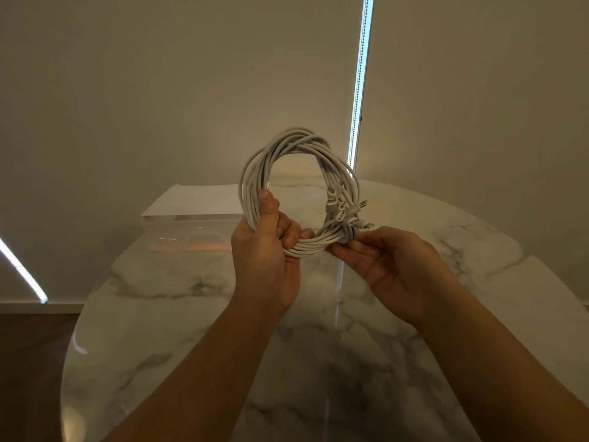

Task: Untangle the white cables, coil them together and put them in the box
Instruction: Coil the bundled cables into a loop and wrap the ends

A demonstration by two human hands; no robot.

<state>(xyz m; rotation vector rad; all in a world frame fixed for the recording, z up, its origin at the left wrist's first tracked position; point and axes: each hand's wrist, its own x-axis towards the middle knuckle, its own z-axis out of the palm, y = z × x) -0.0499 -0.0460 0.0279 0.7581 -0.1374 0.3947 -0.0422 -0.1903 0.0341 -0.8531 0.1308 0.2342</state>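
Several white cables [255, 167] form one round coil held upright above the table. My left hand [264, 250] grips the coil's lower left, thumb pressed along the strands. My right hand [392, 263] pinches the coil's lower right with its fingertips, just below a cluster of cable plugs [345, 212] that stick out to the right. The box [188, 231] is a clear, shallow container with a white lid leaning behind it, standing on the table's far left, behind my left hand.
A round white marble table [318, 362] fills the lower view. Drawn beige roller blinds [191, 90] hang behind it, with a bright gap and bead chain [360, 90] to the right of centre. Dark floor [35, 362] shows at lower left.
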